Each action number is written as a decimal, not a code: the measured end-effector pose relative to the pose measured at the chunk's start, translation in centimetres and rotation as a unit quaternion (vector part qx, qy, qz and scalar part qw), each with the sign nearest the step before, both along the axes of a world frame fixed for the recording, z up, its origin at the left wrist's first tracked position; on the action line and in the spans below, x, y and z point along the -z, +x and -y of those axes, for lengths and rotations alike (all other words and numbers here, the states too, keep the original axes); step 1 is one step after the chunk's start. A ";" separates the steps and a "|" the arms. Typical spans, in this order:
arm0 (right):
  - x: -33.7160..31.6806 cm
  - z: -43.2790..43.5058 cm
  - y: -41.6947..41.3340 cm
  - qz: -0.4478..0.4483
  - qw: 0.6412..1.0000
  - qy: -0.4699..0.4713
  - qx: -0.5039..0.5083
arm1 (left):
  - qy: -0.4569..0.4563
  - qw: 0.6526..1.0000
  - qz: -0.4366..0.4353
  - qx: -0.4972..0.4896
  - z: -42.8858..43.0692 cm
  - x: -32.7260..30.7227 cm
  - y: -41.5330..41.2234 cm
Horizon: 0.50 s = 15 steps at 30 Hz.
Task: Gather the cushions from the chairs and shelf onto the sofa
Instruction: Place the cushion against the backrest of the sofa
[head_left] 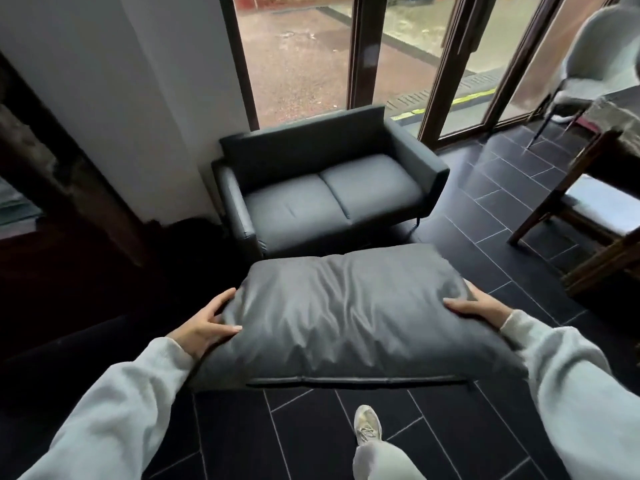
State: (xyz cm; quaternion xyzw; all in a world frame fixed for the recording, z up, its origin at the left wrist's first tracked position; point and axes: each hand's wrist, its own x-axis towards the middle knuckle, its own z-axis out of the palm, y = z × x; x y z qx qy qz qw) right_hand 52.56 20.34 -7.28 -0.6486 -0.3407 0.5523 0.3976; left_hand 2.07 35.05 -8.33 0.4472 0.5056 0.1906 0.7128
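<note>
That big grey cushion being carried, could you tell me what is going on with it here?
A person is carrying the grey cushion flat in front of them, the left hand gripping its left edge and the right hand its right edge. They are walking across the dark tiled floor towards the dark sofa by the window. The sofa's two seats hold no cushions, so this one has not yet been set down.

Grey cushion (346, 317) (sofa (325, 188) darker)

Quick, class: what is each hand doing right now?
Left hand: closed on the grey cushion's left edge.
Right hand: closed on its right edge.
</note>
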 end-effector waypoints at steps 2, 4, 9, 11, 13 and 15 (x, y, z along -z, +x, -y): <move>-0.2 -2.4 2.9 0.039 0.998 -0.028 -0.032 | -0.014 0.999 -0.003 -0.032 -2.2 0.0 2.7; -0.4 -5.5 5.4 0.041 0.998 -0.039 -0.038 | -0.026 0.996 0.010 -0.079 -4.8 -0.2 5.4; -0.5 -15.0 9.3 -0.011 0.995 -0.083 0.054 | -0.033 0.986 -0.017 -0.160 -11.6 0.6 11.4; 0.2 -18.9 10.4 0.004 0.992 -0.088 0.086 | -0.040 0.982 -0.005 -0.182 -15.0 1.1 13.6; 0.9 -22.6 11.4 0.048 0.991 -0.091 0.079 | -0.044 0.980 -0.003 -0.192 -18.2 2.0 15.4; 1.8 -26.1 12.5 0.066 0.990 -0.097 0.079 | -0.044 0.977 -0.021 -0.207 -21.8 2.9 16.9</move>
